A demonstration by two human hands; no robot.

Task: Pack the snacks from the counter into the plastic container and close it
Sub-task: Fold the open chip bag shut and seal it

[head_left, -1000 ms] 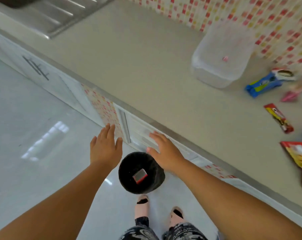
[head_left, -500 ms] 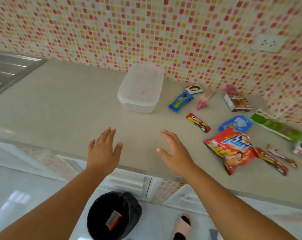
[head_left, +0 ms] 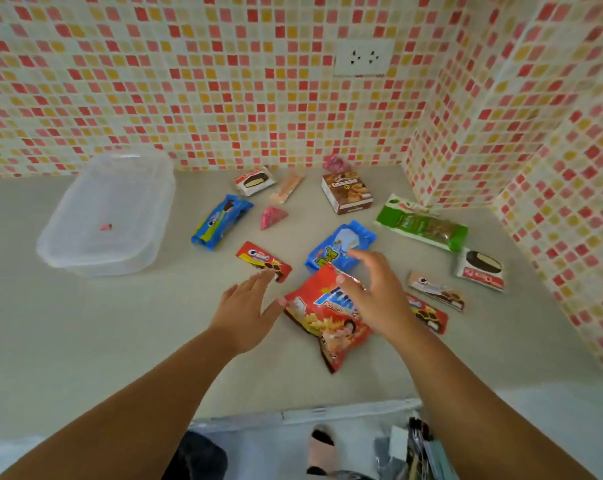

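Note:
A clear plastic container (head_left: 81,251) with its lid on stands at the left of the beige counter. Several snacks lie to its right: a blue cookie pack (head_left: 220,221), a small red cookie bar (head_left: 258,259), a blue packet (head_left: 338,245), a big red chip bag (head_left: 324,317), a brown box (head_left: 346,195) and a green pack (head_left: 421,225). My left hand (head_left: 246,310) hovers open just left of the chip bag, fingers straight. My right hand (head_left: 376,292) is over the chip bag's top, fingers loosely bent, holding nothing.
Tiled walls close the back and right sides, with a socket (head_left: 362,57) above. More small bars (head_left: 435,292) and ice-cream-picture packs (head_left: 481,270) lie at the right. The counter's front edge (head_left: 293,414) is near my body; a black bin (head_left: 196,459) stands below.
The view swung up from the floor and bin to the counter. Both hands moved forward and to the right, now at the red chip bag.

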